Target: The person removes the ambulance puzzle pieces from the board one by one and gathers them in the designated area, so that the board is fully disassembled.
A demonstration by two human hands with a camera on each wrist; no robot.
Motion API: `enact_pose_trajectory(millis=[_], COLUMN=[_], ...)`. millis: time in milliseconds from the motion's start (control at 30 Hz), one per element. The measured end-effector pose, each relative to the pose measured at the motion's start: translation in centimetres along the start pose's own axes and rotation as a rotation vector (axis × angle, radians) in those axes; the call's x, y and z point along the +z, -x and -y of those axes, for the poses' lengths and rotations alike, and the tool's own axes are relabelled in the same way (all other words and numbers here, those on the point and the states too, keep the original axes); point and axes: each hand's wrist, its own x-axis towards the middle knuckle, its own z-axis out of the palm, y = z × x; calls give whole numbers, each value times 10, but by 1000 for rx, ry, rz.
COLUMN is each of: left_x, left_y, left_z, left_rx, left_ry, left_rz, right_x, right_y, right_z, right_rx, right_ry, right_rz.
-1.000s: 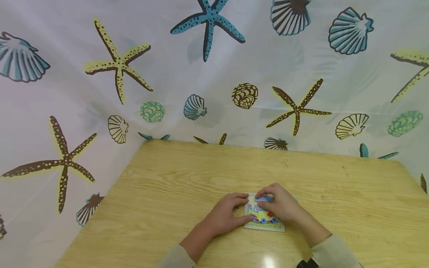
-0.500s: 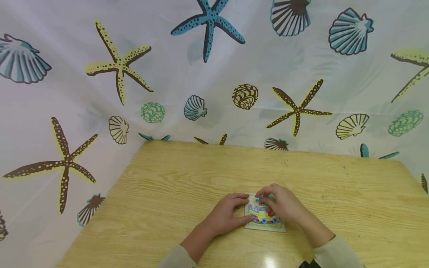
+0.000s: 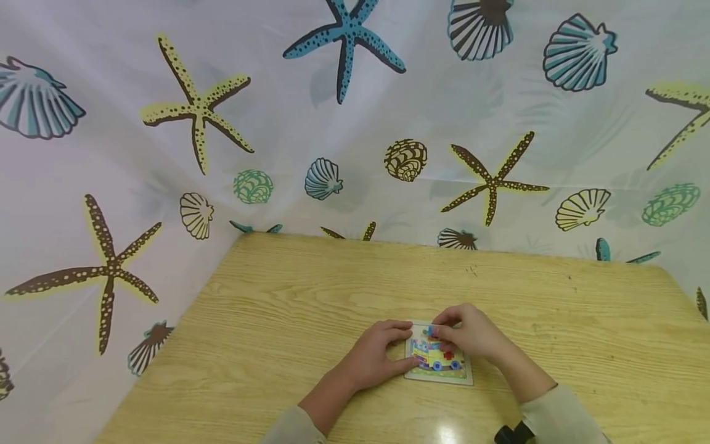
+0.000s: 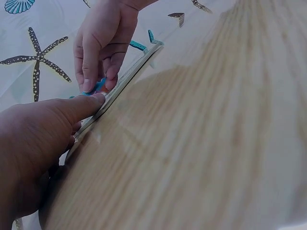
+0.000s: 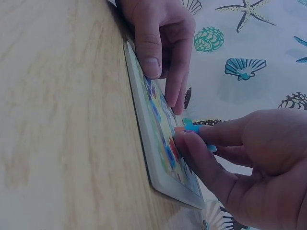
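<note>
A square puzzle board lies flat on a wood-grained worktop. Its pale rim surrounds a picture of a yellow vehicle with a red cross on its side and blue wheels along the bottom.

The left hand rests at the left side of the board, thumb and fingers spread wide apart. Its thumb lies on the lower left part of the board, and its fingertips touch near the far left corner.

The right hand reaches in from the board's right side. It pinches a small blue puzzle piece, partly orange, between thumb and forefinger. The piece is over the far part of the board, near the middle of its width, and tilted to the board's face. Its lower edge is hidden by the thumb, so whether it touches the board cannot be told.

Pale sleeves cover both forearms, nearer the person than the board. A dark object beneath the right sleeve, to the right of the board and nearer the person, is too little in view to name. Well beyond the board, and off to its left, hangs a white cloth printed with starfish and shells.
</note>
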Motion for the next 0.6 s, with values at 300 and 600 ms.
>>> enact_pose_trajectory(millis=[300, 600], left_x=[1, 1], left_y=[0, -1], left_z=[1, 1], left_rx=[1, -13], left_ry=[11, -2], left_rz=[-1, -2], right_x=[-10, -28], right_y=[2, 11], right_z=[-4, -19], right_rx=[13, 33], right_ry=[-143, -219], right_rz=[26, 16])
